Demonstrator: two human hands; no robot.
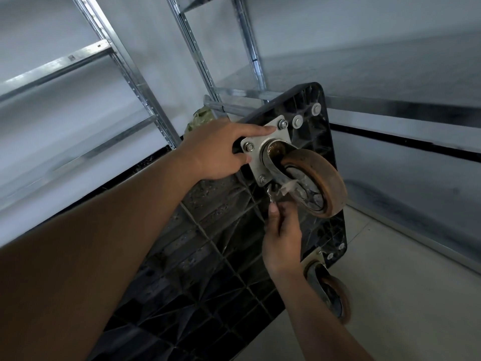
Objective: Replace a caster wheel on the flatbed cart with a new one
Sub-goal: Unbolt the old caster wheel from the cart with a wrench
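The black flatbed cart [213,246] stands tipped on its side, ribbed underside facing me. A worn caster with a brown wheel [318,178] is bolted to it through a square steel plate [256,144] with nuts at the corners. My left hand [218,149] presses on the cart and plate, forefinger straight along the plate's upper edge, thumb by the left nut. My right hand [282,238] grips a small metal wrench [271,194] whose head sits at the plate's lower corner bolt, partly hidden by the caster fork. A second caster [330,290] shows at the cart's lower corner.
Metal shelving uprights [122,63] and rails [406,113] stand behind and to the right of the cart. The cart's steel handle tube [234,106] lies behind its top edge, near a crumpled greenish bundle [200,119]. Pale floor [406,295] spreads at lower right.
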